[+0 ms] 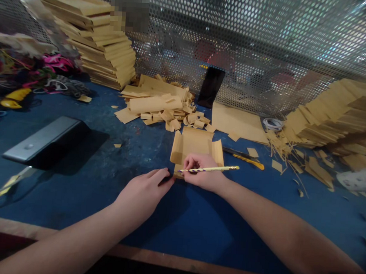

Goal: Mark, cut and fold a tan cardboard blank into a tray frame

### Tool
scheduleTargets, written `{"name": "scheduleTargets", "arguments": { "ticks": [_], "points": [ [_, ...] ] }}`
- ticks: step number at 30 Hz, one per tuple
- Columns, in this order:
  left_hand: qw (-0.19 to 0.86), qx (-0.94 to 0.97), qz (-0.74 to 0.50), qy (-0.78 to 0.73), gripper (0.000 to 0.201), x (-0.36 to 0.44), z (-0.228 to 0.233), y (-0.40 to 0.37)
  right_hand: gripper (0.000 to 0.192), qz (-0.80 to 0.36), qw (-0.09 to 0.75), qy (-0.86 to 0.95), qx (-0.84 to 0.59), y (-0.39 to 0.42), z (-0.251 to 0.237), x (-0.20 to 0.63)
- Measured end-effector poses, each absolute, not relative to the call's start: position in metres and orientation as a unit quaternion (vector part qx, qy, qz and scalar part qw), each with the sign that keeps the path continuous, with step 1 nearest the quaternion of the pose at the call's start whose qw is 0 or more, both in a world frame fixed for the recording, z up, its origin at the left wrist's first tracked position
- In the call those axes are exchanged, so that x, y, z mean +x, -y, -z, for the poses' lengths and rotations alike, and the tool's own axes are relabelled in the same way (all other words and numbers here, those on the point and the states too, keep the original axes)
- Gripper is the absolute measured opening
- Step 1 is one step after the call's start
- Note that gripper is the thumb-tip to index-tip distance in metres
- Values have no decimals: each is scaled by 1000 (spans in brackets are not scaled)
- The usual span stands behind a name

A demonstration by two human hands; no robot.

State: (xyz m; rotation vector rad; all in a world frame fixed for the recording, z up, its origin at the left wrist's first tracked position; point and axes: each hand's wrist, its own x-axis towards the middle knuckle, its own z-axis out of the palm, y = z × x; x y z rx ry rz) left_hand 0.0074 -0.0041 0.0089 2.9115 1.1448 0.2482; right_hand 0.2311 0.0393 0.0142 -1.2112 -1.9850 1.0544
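Note:
A piece of brown card (197,142) lies in front of me, its far and side flaps bent upward. My right hand (204,171) rests over its near part, fingers curled, with a pale yellow pencil (219,169) with dark markings held in it. The pencil lies nearly level, its tip toward the left. At the card's near left corner is my left hand (148,188), closed, thumb and forefinger pinching the edge. Its other fingertips are partly hidden. Just right of the card lies a cutter knife with a yellow handle (246,158).
Brown offcuts (157,105) are heaped behind the card. Stacks of folded brown card (105,43) rise at left and right. A dark phone (211,87) leans on the perforated metal screen (251,59). At left sit a grey-black device (44,140) and tangled cords (56,65).

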Motion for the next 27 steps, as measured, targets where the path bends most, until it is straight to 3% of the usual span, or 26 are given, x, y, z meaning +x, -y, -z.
{"name": "scheduleTargets", "arguments": {
  "ticks": [27],
  "points": [
    [5, 929, -94, -357, 51, 6, -8, 4, 17, -399, 293, 742, -453, -39, -15, 231]
  ]
}}
